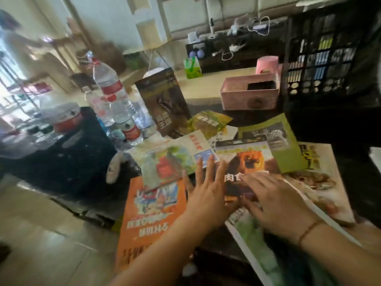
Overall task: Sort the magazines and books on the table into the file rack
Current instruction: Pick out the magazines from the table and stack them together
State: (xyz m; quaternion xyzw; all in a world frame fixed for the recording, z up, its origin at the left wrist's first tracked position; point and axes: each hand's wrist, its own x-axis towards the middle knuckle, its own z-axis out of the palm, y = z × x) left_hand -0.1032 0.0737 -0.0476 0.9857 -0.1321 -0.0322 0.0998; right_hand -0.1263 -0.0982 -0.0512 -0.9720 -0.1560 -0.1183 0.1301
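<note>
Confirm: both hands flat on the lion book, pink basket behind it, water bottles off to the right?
Wrong on the bottles. The head view shows the water bottles on the left. The rest holds: left hand and right hand lie flat on the lion book, pink basket behind it.

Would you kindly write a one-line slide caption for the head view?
Both hands, left hand and right hand, rest flat on the lion-cover book among scattered magazines.
</note>
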